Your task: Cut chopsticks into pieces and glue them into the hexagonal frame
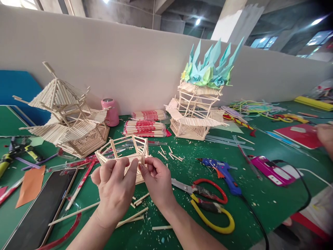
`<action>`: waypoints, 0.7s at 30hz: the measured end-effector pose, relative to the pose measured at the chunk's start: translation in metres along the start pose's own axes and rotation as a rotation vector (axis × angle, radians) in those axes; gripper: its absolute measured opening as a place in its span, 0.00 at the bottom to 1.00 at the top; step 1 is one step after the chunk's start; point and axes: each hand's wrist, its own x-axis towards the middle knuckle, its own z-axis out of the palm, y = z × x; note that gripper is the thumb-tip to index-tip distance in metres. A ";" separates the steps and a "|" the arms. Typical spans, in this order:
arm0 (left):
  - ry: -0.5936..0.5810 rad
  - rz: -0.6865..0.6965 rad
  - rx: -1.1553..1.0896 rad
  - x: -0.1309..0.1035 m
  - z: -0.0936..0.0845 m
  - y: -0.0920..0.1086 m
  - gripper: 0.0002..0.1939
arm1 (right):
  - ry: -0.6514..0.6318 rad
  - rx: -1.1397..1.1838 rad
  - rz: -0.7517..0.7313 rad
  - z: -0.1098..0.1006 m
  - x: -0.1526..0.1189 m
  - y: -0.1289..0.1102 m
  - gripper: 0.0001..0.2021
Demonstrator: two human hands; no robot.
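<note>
Both my hands meet at the near side of a small open frame [113,148] built from wooden sticks, which stands on the green table. My left hand [116,184] is closed, its fingertips pinching at an upright of the frame. From the right, my right hand [157,180] pinches at the same spot with thumb and forefinger. The fingers hide what exactly lies between them. Cut stick pieces [131,219] lie below the hands. Scissors [208,198] with red and yellow handles and a blue glue gun [221,171] lie to the right.
A stick pagoda [69,121] stands back left, and another stick tower [197,111] topped with folded paper stands back right. Between them are bundled sticks [145,128] and a pink device [110,113]. A phone [43,208] lies left. Another person's hand [325,135] shows at far right.
</note>
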 end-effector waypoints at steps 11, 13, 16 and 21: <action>0.010 -0.007 0.052 -0.006 -0.004 -0.006 0.14 | 0.045 -0.018 -0.028 0.003 0.003 -0.009 0.04; 0.012 -0.027 0.048 -0.013 -0.011 -0.010 0.15 | 0.057 -0.036 -0.025 0.005 0.003 -0.012 0.04; -0.016 -0.186 0.026 -0.027 -0.022 -0.018 0.14 | 0.077 -0.058 -0.026 0.007 0.004 -0.016 0.04; -0.201 -0.531 0.012 -0.037 -0.033 -0.037 0.12 | 0.072 -0.052 -0.041 0.010 0.002 -0.021 0.05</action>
